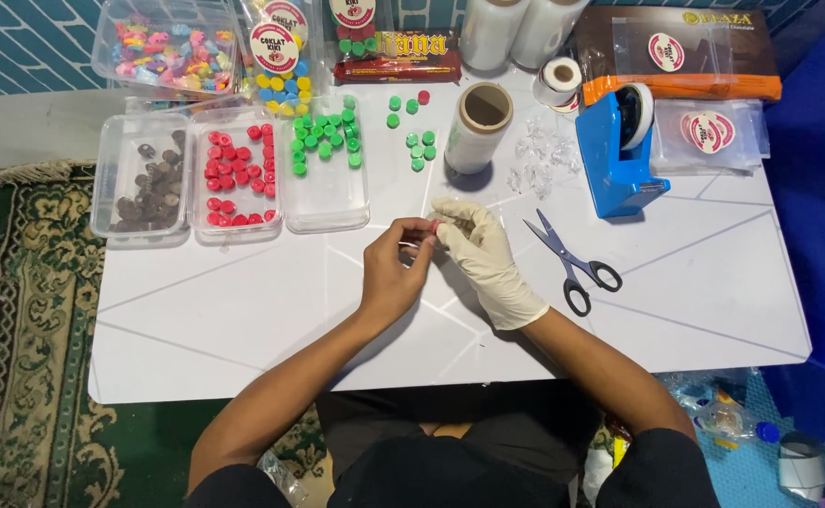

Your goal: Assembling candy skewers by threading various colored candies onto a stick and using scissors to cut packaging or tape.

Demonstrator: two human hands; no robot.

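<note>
Left hand (396, 273) bare, right hand (488, 254) gloved; both sets of fingers pinch a small red piece (434, 226) over the counter (243, 310) centre, scissors (571, 256) just right. Risk: tiny piece slips from the glove, probably rolls away.

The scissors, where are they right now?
In the head view, the scissors lie open on the white table, just right of the gloved right hand and below the blue tape dispenser.
</note>
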